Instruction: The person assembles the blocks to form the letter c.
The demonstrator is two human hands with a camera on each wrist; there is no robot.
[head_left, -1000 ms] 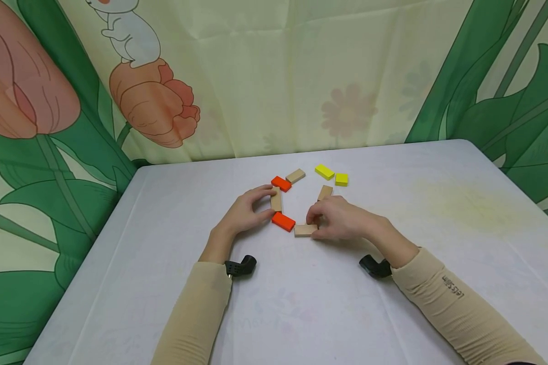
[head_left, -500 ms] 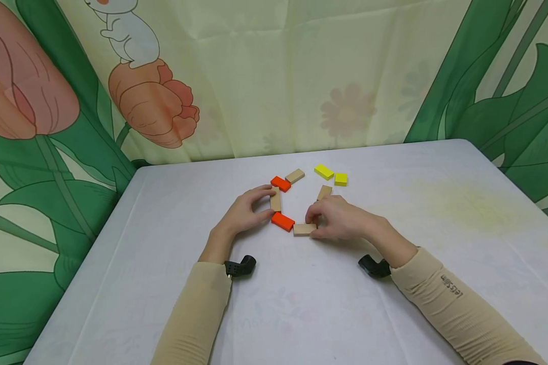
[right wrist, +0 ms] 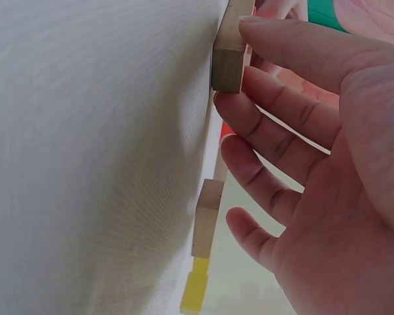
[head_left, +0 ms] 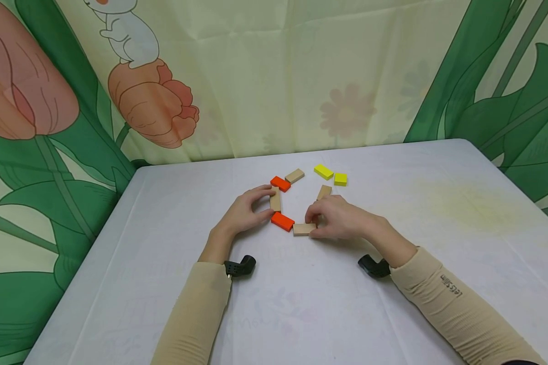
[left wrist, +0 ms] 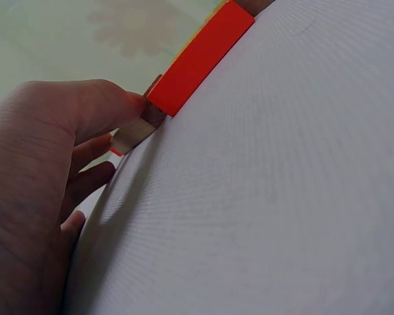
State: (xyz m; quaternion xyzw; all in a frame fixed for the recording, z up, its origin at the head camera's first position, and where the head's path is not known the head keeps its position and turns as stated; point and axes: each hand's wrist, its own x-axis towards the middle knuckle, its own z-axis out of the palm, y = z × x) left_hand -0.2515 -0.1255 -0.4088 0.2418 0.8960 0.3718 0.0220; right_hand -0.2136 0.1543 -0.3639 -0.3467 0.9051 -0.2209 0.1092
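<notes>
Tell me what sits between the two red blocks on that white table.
In the head view, one plain wooden block lies between the farther red block and the nearer red block, with the left hand touching it.

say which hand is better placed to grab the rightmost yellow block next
Probably the right hand: it pinches the nearest wooden block, so must let go first, but is clearly closer to the rightmost yellow block. The left hand grips the leftmost wooden block, farther away.

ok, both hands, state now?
Left hand: holding the left wooden block.
Right hand: pinching the near wooden block by its right end.
</notes>
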